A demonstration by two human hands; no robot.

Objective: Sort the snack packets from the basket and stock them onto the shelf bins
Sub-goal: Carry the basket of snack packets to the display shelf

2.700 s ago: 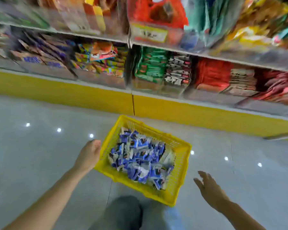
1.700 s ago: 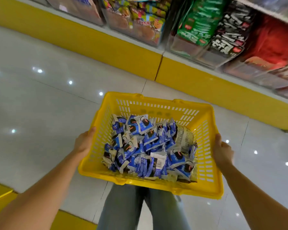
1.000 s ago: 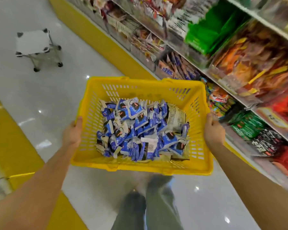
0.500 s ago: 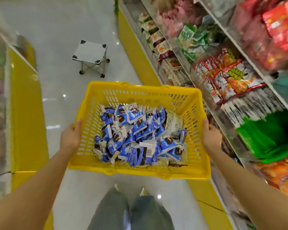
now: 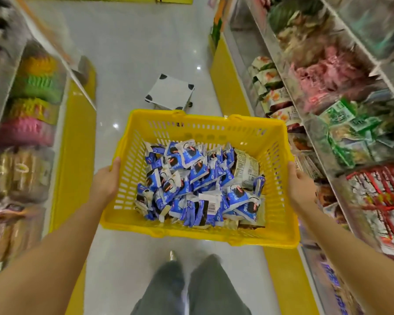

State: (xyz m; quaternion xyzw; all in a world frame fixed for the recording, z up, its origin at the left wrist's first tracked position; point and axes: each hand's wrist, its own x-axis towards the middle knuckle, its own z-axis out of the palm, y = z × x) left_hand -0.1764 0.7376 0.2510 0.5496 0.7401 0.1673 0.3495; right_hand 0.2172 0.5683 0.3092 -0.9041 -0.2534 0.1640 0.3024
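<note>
Two hands are carrying the yellow plastic basket (image 5: 214,129) in the middle of the frame. Holding it flat is probably the best way, so the blue and white snack packets (image 5: 198,183) inside are not tipping out. The left hand (image 5: 105,183) is gripping its left wall and the right hand (image 5: 301,187) its right wall, with both arms stretching forward.
</note>
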